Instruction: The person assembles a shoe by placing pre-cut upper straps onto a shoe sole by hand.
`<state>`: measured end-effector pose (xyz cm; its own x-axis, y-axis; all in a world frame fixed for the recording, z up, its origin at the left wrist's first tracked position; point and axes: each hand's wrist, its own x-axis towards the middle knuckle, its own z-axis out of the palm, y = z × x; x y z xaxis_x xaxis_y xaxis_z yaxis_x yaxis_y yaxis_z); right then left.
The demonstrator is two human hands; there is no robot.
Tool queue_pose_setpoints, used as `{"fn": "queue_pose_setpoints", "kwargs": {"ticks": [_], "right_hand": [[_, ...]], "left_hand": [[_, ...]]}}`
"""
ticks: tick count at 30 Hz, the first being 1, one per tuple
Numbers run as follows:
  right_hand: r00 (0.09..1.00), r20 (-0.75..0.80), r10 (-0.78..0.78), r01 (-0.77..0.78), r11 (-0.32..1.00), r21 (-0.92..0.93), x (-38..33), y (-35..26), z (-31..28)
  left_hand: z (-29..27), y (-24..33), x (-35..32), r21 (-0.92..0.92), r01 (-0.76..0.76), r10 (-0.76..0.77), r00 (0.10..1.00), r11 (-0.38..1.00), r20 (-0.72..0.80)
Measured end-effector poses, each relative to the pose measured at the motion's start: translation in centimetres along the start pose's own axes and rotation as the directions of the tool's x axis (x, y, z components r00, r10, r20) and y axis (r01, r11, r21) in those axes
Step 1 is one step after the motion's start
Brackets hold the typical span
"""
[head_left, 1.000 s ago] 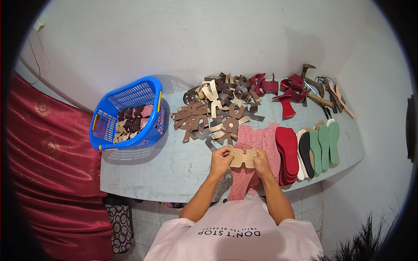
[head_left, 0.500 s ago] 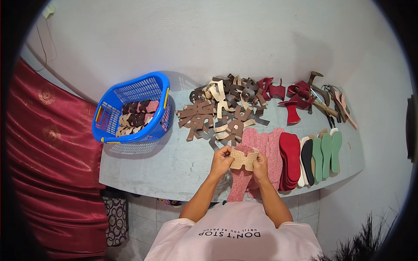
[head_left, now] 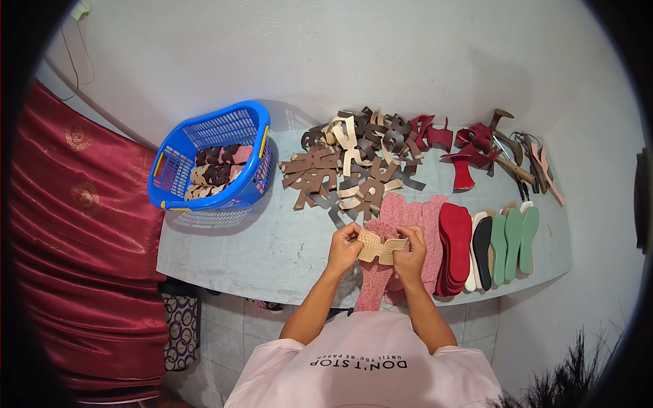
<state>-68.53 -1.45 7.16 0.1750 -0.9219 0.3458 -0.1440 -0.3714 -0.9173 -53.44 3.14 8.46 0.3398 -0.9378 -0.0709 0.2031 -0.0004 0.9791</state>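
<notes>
Both hands grip a beige woven-textured shoe strap (head_left: 369, 247), cut in an H-like shape, above the table. My left hand (head_left: 345, 250) pinches its left end between thumb and fingers. At the other end, my right hand (head_left: 411, 257) holds the strap, whose right part curls up toward the fingers. Directly beneath lies a pink speckled insole (head_left: 372, 284), partly covered by the strap. More pink insoles (head_left: 430, 238) lie overlapping to the right, beside a stack of red insoles (head_left: 454, 245). Fingertips behind the strap are hidden.
A blue basket (head_left: 255, 163) holding rows of straps stands at the left. Brown, black and beige strap pieces (head_left: 313, 170) are heaped at the back, with red ones (head_left: 464, 173) nearby. Green insoles (head_left: 512, 238) lie right, below a hammer (head_left: 502, 117). A red curtain (head_left: 81, 258) hangs left.
The strap's right part has been turned and curled upward by my right hand, whose fingers have shifted. My left hand keeps its pinch. The whole view has shifted slightly.
</notes>
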Motion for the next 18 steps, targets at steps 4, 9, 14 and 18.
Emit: {"fn": "queue_pose_setpoints", "kwargs": {"ticks": [4,9,14,18], "right_hand": [[0.994,-0.081,-0.07,0.055,0.984,-0.167,0.2,-0.7,-0.6],[0.984,-0.141,-0.108,0.071,0.967,-0.246,0.8,-2.7,-1.4],[0.994,-0.057,-0.09,0.077,0.976,-0.205,0.7,-2.6,-1.6],[0.994,-0.046,-0.103,0.095,0.985,-0.146,0.7,-1.6,-1.8]], "left_hand": [[0.4,0.6,-0.1,-0.007,0.023,-0.023,1.0,1.0,-0.008],[-0.1,-0.1,0.0,-0.022,0.019,-0.019,1.0,1.0,-0.019],[0.3,-0.4,0.2,-0.027,0.043,-0.044,0.999,0.999,-0.017],[0.4,-0.4,0.2,-0.023,0.039,-0.039,0.999,0.999,-0.014]]}}
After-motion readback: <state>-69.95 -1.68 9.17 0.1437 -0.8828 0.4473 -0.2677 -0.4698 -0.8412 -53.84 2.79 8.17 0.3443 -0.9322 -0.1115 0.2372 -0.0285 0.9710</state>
